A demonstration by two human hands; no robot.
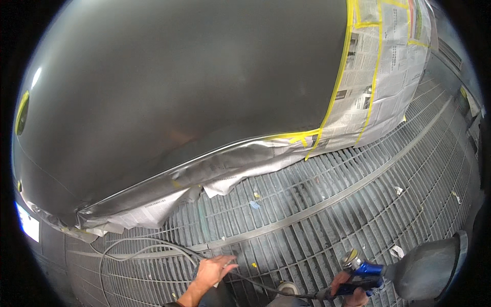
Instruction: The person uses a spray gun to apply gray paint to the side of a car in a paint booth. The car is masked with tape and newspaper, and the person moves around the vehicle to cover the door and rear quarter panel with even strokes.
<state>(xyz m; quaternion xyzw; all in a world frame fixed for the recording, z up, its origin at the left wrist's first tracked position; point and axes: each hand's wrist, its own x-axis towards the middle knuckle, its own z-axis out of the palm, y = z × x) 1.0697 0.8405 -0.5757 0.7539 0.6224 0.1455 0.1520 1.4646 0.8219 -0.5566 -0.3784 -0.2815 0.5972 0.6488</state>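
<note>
The person's right hand grasps the blue spray gun above the floor grating, right of the hose; left hand beside hose, fingers partly extended, grasp cannot be told.

Looked like a vehicle paint workshop or spray booth: showed a smooth grey vehicle body bordered with yellow masking tape and sheets of newspaper, a slatted metal floor grate strewn with a few paper scraps, a blue spray gun and a looping hose
</note>
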